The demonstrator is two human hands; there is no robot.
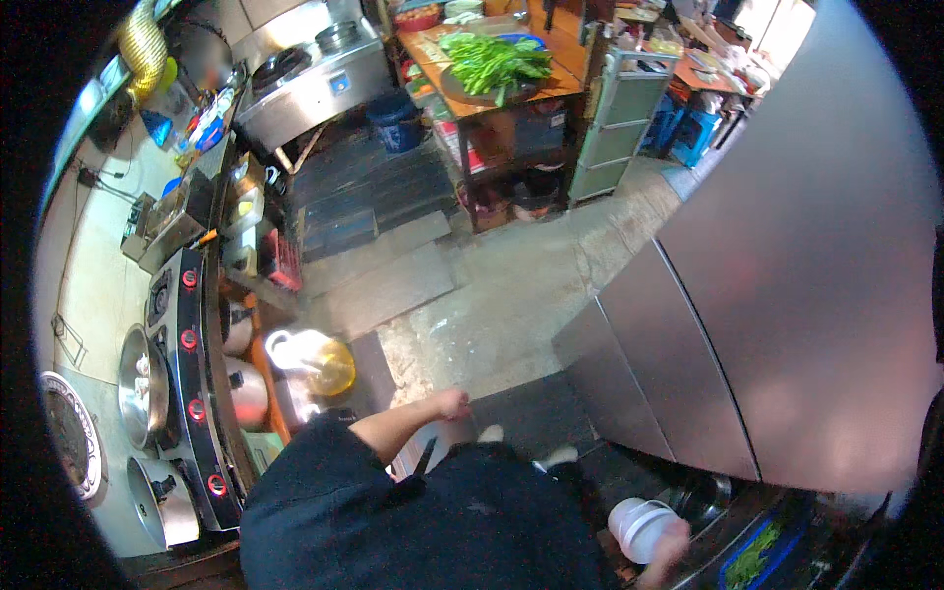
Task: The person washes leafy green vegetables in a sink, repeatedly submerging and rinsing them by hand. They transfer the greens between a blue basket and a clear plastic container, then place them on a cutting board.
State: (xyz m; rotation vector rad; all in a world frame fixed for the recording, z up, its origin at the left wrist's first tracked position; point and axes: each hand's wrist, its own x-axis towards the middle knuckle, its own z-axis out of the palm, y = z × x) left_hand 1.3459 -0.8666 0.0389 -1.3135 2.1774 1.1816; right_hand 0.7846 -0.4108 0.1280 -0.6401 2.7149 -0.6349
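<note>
My left hand (451, 405) hangs in front of my dark shirt, its fingers curled; whether it holds anything cannot be made out. Low on the right, my blurred right hand (667, 549) is beside a white plastic bucket (636, 527) with a thin handle, and its grip is unclear. A blue-rimmed tray (754, 553) of green vegetables lies to the right of that hand. Behind the bucket is a shiny metal bowl (712, 495). To the left of my body stands a clear container of yellow liquid (330, 367), brightly lit.
A gas stove (195, 398) with a metal pan (144, 387) and a pot (166, 505) runs along the left. Large stainless steel doors (796, 295) rise at the right. Ahead, a wooden table (472, 109) bears leafy greens (498, 65); a blue bucket (394, 122) stands left of it.
</note>
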